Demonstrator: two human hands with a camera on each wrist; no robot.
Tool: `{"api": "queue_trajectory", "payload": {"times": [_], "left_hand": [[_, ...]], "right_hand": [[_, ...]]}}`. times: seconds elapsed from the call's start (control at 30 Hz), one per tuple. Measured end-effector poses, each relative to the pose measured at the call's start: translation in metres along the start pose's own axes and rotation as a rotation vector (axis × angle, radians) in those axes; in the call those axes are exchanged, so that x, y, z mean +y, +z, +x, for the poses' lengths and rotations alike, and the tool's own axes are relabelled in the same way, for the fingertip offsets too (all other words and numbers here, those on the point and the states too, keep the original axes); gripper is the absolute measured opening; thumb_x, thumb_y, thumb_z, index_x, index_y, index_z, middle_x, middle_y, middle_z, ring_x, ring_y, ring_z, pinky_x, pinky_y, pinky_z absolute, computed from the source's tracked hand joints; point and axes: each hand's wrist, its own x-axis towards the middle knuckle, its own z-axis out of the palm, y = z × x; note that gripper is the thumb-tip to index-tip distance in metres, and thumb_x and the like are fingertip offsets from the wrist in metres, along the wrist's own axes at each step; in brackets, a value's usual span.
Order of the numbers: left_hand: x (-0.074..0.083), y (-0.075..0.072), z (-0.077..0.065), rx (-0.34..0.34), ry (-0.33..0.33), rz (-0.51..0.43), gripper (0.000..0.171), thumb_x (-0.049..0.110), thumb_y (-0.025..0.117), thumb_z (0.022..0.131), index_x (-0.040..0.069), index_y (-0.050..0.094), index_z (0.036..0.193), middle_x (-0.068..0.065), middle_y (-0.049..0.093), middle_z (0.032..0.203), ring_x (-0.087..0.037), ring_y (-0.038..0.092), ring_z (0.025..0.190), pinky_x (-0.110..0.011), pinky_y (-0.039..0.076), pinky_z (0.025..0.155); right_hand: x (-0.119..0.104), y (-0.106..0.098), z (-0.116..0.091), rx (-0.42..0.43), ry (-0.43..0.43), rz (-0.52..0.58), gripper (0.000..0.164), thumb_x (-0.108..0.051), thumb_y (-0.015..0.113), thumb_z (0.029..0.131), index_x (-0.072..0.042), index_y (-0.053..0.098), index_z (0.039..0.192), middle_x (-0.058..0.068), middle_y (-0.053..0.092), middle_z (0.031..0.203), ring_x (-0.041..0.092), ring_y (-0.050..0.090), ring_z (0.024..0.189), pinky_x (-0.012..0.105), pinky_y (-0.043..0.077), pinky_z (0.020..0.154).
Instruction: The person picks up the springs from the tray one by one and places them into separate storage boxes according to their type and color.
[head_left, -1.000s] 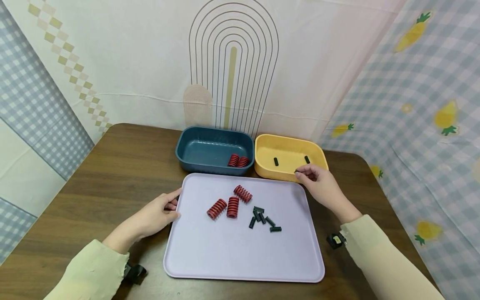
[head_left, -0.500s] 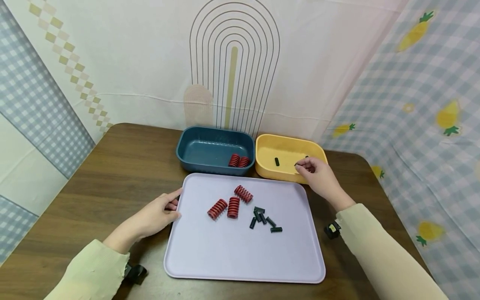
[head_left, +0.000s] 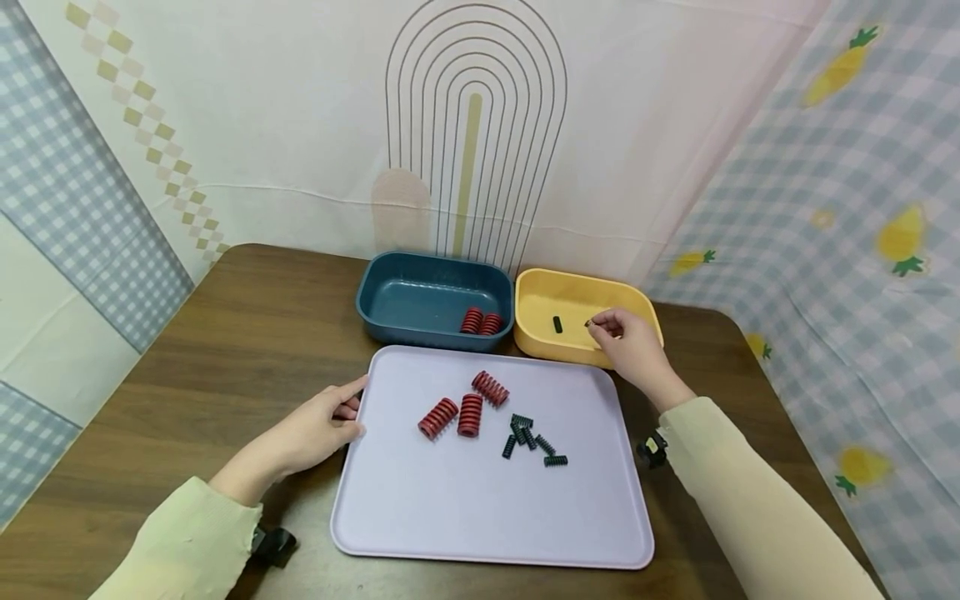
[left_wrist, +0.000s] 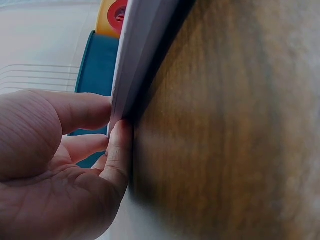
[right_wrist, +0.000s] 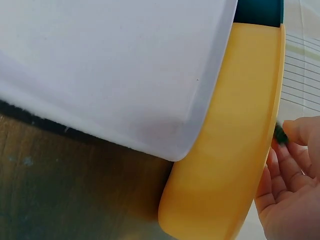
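Observation:
My right hand (head_left: 597,324) hovers over the yellow bin (head_left: 573,287) and pinches a small dark green spring (head_left: 589,322) between thumb and fingertip. The right wrist view shows that spring (right_wrist: 280,134) at my fingertips (right_wrist: 295,131), above the bin's wall (right_wrist: 235,140). One dark spring (head_left: 557,324) lies in the bin. My left hand (head_left: 351,408) holds the left edge of the lilac tray (head_left: 420,517); my thumb (left_wrist: 75,110) lies on the rim (left_wrist: 140,55). Three red springs (head_left: 469,414) and several small dark springs (head_left: 528,437) lie on the tray.
A blue bin (head_left: 420,296) stands behind the tray, left of the yellow one, with two red springs (head_left: 481,322) in its right corner. All rest on a brown wooden table (head_left: 247,333). Patterned cloth walls close in behind and at both sides.
My right hand has moved from the yellow bin's front rim to farther in over the bin, still pinching the small spring; it now hides a second dark spring there. The left hand stays.

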Motion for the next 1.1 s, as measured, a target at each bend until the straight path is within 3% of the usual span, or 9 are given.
{"api": "queue_trajectory", "payload": {"times": [0.3, 0.47, 0.73, 0.93, 1.1], "left_hand": [[0.005, 0.000, 0.000, -0.004, -0.004, 0.023, 0.067, 0.003, 0.062, 0.090, -0.002, 0.031, 0.149, -0.013, 0.049, 0.109, -0.025, 0.049, 0.101, -0.033, 0.047, 0.084], [0.005, 0.000, 0.000, 0.005, -0.003, 0.023, 0.066, 0.004, 0.062, 0.090, -0.001, 0.032, 0.149, -0.013, 0.049, 0.109, -0.024, 0.049, 0.101, -0.033, 0.047, 0.085], [0.004, -0.001, -0.001, -0.004, -0.008, 0.020, 0.067, 0.002, 0.061, 0.090, -0.001, 0.031, 0.149, -0.013, 0.048, 0.110, -0.024, 0.048, 0.102, -0.034, 0.047, 0.085], [0.006, 0.000, 0.001, -0.004, -0.004, 0.025, 0.067, 0.003, 0.062, 0.090, 0.000, 0.030, 0.150, -0.013, 0.048, 0.110, -0.024, 0.048, 0.102, -0.036, 0.046, 0.085], [0.005, 0.000, -0.001, -0.012, -0.003, 0.024, 0.067, 0.004, 0.063, 0.090, -0.002, 0.030, 0.149, -0.013, 0.048, 0.110, -0.025, 0.048, 0.101, -0.035, 0.046, 0.085]], "right_hand": [[-0.004, -0.006, -0.008, 0.025, -0.028, -0.006, 0.030, -0.028, 0.059, 0.097, -0.004, 0.063, 0.115, 0.009, 0.061, 0.100, 0.024, 0.056, 0.090, 0.037, 0.048, 0.073], [-0.008, -0.009, -0.017, 0.016, -0.099, 0.021, 0.029, -0.028, 0.062, 0.096, -0.005, 0.064, 0.113, 0.008, 0.063, 0.100, 0.023, 0.057, 0.089, 0.039, 0.047, 0.078], [-0.016, -0.003, -0.050, -0.130, -0.140, 0.060, 0.037, -0.035, 0.068, 0.091, -0.008, 0.065, 0.116, 0.001, 0.066, 0.103, 0.016, 0.059, 0.090, 0.035, 0.050, 0.077], [-0.018, 0.002, -0.075, -0.208, -0.147, 0.107, 0.036, -0.033, 0.073, 0.087, -0.011, 0.068, 0.115, 0.007, 0.066, 0.109, 0.016, 0.060, 0.092, 0.033, 0.049, 0.077], [-0.015, 0.012, -0.092, -0.320, -0.155, 0.127, 0.038, -0.033, 0.075, 0.085, -0.008, 0.068, 0.114, 0.006, 0.066, 0.107, 0.016, 0.060, 0.090, 0.033, 0.048, 0.077]]}}
